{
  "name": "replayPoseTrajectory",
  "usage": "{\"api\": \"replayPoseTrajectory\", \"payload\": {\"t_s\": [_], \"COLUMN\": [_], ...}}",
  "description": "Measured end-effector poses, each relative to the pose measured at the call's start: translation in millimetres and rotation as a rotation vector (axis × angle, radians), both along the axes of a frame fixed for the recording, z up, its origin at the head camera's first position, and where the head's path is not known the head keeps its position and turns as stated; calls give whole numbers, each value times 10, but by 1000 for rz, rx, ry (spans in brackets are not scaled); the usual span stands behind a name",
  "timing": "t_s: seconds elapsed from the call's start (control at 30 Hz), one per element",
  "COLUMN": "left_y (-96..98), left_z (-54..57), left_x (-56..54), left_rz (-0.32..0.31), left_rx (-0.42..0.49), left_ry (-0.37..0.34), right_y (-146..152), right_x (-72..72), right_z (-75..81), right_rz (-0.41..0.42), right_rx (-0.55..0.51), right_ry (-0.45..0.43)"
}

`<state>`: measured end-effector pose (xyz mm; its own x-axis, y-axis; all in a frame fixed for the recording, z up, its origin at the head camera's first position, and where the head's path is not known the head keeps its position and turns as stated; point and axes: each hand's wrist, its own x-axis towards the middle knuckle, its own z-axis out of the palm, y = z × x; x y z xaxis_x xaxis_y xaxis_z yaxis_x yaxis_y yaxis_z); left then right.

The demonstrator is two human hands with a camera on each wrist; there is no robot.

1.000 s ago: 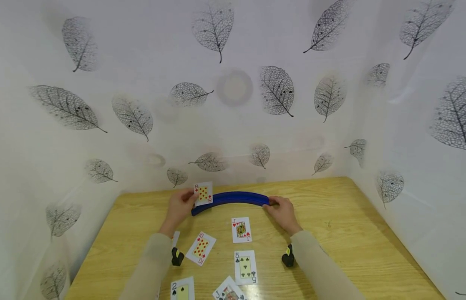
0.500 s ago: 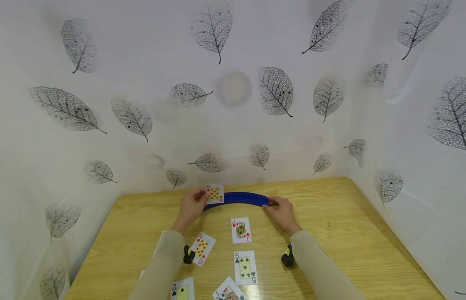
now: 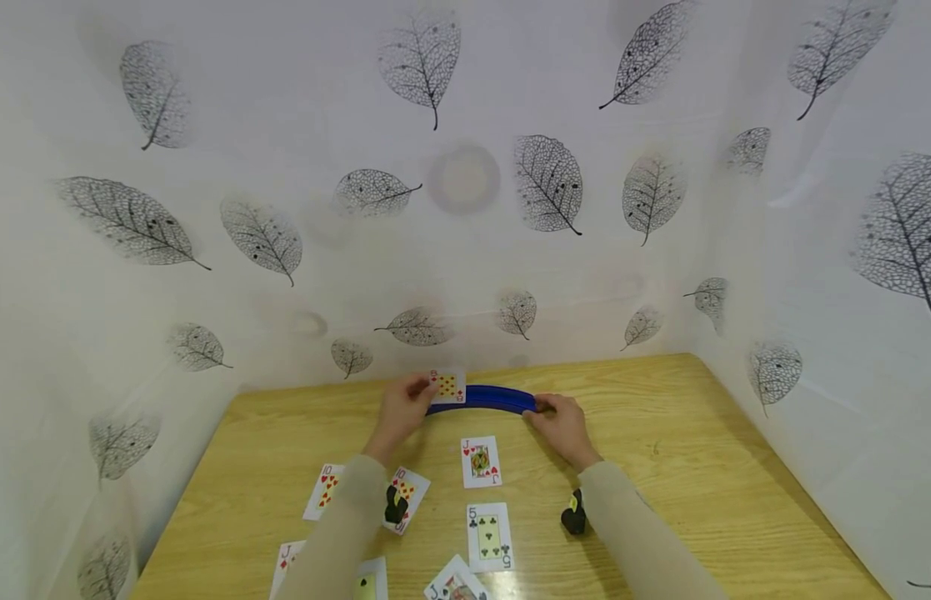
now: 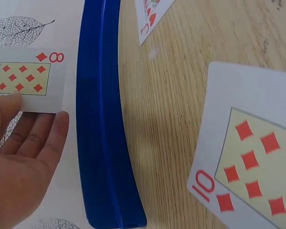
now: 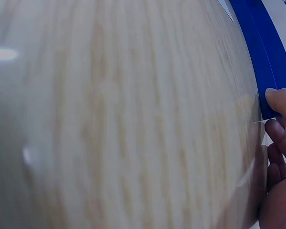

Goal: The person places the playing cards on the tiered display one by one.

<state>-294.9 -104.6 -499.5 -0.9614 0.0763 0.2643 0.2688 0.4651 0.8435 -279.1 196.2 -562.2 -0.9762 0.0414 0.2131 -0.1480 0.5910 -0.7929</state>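
My left hand point(image 3: 402, 410) pinches an eight of diamonds playing card point(image 3: 450, 387) between thumb and fingers, face toward me. In the head view the card overlaps the left part of a curved blue card holder point(image 3: 498, 398). The left wrist view has the card point(image 4: 33, 74) beside the holder's grooved strip point(image 4: 97, 119), a narrow gap between them. At the holder's right end, my right hand point(image 3: 564, 425) grips it, thumb on top; the right wrist view shows this thumb on the blue end point(image 5: 268, 102).
Nearer me on the wooden table lie a jack of hearts point(image 3: 480, 461), a five of clubs point(image 3: 489, 536), a ten of diamonds point(image 3: 411, 486), a red ten point(image 3: 322, 493) and several other face-up cards. A leaf-patterned white sheet point(image 3: 465, 267) surrounds the table's back and sides.
My left hand has moved right along the holder, carrying the eight of diamonds. The right hand keeps its grip on the holder's end. Cards at the left, earlier behind my sleeve, now show.
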Motion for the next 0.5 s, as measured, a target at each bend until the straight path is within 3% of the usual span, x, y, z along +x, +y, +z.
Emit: {"api": "replayPoseTrajectory", "payload": {"t_s": [0.5], "left_y": [203], "left_z": [52], "left_x": [14], "left_rz": [-45], "left_rx": [50], "left_ry": [-40], "right_y": [6], "right_x": [3], "right_z": [-12], "right_rz": [15], "right_rx": [15], "right_ry": [25]}}
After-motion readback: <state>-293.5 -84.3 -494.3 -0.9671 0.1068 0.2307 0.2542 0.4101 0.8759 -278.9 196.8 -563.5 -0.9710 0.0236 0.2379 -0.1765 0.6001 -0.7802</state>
